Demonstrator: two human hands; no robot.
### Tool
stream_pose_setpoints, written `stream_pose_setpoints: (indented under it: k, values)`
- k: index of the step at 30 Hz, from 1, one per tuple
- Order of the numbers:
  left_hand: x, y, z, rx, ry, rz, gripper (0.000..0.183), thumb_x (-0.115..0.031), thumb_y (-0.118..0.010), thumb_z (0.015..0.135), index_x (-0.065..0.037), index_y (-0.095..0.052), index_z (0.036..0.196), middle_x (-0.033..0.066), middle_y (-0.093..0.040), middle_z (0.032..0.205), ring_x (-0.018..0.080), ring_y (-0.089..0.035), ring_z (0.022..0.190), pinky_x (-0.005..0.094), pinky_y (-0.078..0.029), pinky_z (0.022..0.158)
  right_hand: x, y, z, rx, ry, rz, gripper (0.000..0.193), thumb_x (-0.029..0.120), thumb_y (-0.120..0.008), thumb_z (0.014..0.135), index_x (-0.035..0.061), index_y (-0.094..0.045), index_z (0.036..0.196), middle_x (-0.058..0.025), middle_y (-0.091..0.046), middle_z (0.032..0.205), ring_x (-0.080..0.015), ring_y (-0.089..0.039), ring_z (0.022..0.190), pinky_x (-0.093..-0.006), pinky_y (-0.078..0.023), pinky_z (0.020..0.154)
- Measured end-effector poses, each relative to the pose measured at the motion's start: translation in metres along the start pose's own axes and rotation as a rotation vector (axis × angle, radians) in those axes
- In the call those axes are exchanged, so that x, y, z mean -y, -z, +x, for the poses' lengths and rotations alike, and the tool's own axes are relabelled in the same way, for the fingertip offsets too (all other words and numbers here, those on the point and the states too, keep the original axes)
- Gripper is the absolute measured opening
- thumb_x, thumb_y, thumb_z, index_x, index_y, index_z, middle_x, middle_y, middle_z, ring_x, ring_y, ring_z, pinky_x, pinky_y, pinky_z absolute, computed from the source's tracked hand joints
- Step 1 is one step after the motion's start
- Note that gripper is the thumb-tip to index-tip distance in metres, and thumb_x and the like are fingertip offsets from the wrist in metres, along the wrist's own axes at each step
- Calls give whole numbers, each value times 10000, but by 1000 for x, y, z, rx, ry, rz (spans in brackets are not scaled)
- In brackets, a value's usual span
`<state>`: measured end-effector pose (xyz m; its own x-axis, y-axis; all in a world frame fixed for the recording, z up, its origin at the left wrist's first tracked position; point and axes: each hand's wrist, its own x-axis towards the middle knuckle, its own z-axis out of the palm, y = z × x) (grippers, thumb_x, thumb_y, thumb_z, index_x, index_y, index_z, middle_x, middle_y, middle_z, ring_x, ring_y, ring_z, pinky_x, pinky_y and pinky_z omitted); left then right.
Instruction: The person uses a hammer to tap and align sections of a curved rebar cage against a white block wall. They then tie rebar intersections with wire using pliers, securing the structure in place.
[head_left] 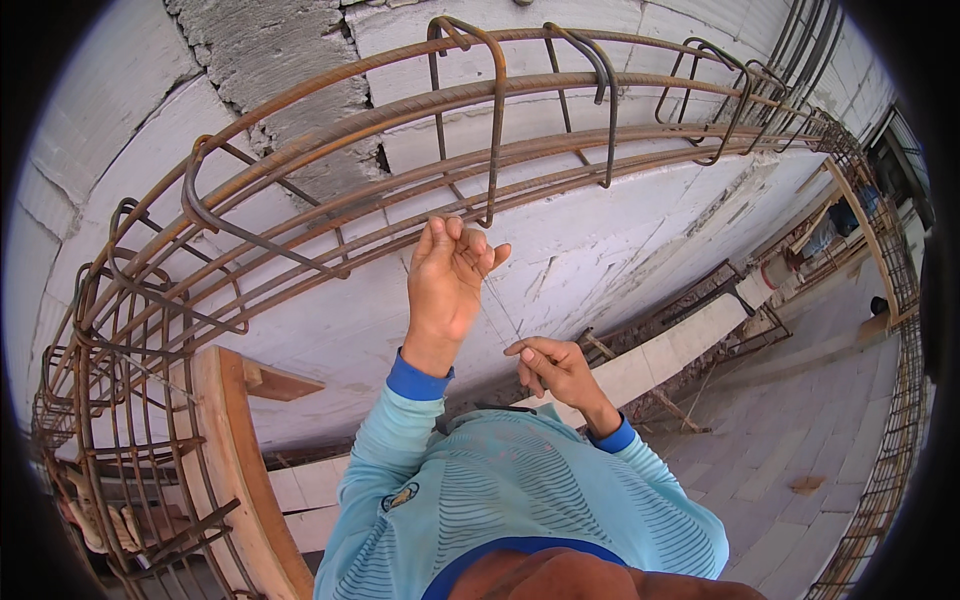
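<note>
My left hand [447, 285] is raised against the lower bars of a rusty rebar cage [400, 117], just left of the foot of a bent stirrup [498, 120]. Its fingers are curled with the tips together, and what they pinch is hidden. Lower and to the right, my right hand [560, 372] pinches thin tie wire [503, 308] between thumb and forefinger. From there the wire slants up to the fingers of my left hand, where its upper end is lost from sight.
Behind the cage stands a pale block wall [620, 230] with a rough grey mortar strip [285, 90]. A wooden board frame [235, 450] and more rebar are at left. Scaffold planks [660, 360] lie below right, above a block-paved floor [800, 450].
</note>
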<state>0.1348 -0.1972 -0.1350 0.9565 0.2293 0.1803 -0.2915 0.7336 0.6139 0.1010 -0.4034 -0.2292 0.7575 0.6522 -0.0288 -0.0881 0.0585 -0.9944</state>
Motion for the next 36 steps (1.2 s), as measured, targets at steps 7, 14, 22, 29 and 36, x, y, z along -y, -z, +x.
stream_pose_setpoints:
  k: [7, 14, 22, 29, 36]
  values:
    - [-8, -4, -9, 78, -55, 401, 322, -335, -428, 1117, -93, -517, 925, -46, -399, 654, 37, -360, 563, 215, -272, 475, 51, 15, 20, -440, 515, -418, 253, 151, -727, 944, 14, -719, 1157, -62, -689, 895, -116, -639, 761, -269, -490, 633]
    - [3, -24, -16, 186, -204, 840, 337, -257, -448, 1106, -20, -586, 910, -29, -402, 579, 66, -347, 530, 266, -286, 492, 108, -14, 49, -478, 617, -495, 98, 57, -774, 894, 19, -703, 951, -28, -637, 859, -58, -544, 707, -211, -413, 574]
    - [-3, -14, -19, 233, -196, 958, 333, -261, -431, 1107, -28, -602, 941, -3, -427, 573, 91, -381, 533, 290, -326, 509, 120, -26, 66, -447, 687, -487, 77, 25, -685, 941, 8, -610, 932, -36, -603, 789, -89, -543, 670, -249, -416, 551]
    - [-9, -9, -15, 488, 118, 598, 414, -368, -412, 1118, -46, -563, 907, -36, -395, 609, 71, -326, 529, 257, -295, 489, 128, -9, 74, -269, 519, -261, 147, 117, -669, 999, -9, -592, 995, -21, -593, 868, -82, -541, 775, -241, -460, 668]
    - [-8, -22, 0, 245, -69, 267, 382, -366, -402, 1120, -81, -511, 891, -49, -353, 654, 52, -279, 547, 233, -248, 481, 94, -42, 69, -143, 479, 67, 441, 286, -649, 1021, -21, -497, 1299, -170, -575, 1232, -162, -590, 1054, -310, -514, 919]
